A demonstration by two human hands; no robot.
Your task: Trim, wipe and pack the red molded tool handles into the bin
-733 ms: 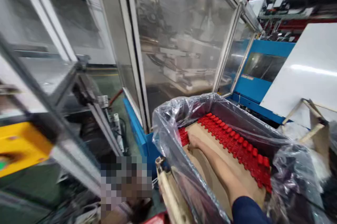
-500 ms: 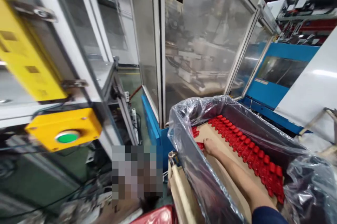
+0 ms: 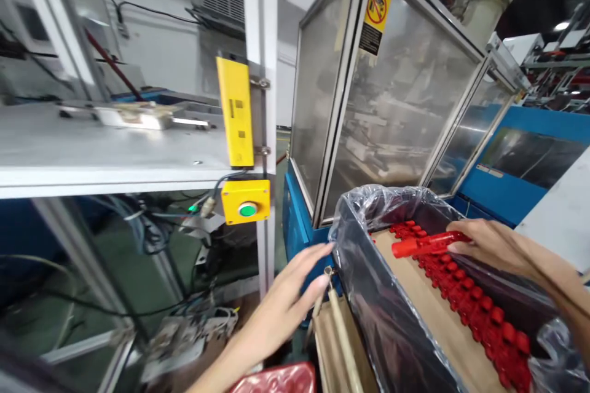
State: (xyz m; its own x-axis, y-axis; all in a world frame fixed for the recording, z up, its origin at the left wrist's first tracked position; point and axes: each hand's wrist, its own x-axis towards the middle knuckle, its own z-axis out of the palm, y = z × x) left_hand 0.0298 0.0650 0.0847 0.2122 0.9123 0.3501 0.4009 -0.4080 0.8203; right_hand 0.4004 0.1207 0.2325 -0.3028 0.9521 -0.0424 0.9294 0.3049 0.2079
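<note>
My right hand (image 3: pixel 488 245) is closed on a red plastic part (image 3: pixel 426 244) and holds it above a bag-lined box (image 3: pixel 391 325). Inside the box a row of red parts (image 3: pixel 479 307) lies along the far side of a cardboard sheet (image 3: pixel 437 325). My left hand (image 3: pixel 295 291) is outside the box at its left corner, fingers stretched out and apart, holding nothing, close to the plastic liner (image 3: pixel 369 208).
A clear-panelled machine enclosure (image 3: pixel 391 104) stands behind the box. To the left, a post carries a yellow box with a green button (image 3: pixel 246 201) under a white shelf (image 3: pixel 115 153). Cables (image 3: pixel 152 233) hang below it. A red object (image 3: pixel 276 377) lies at the bottom edge.
The view swung left and up. My right hand left the box's far-left corner and now holds a red part over the row. My left hand came into view beside the box.
</note>
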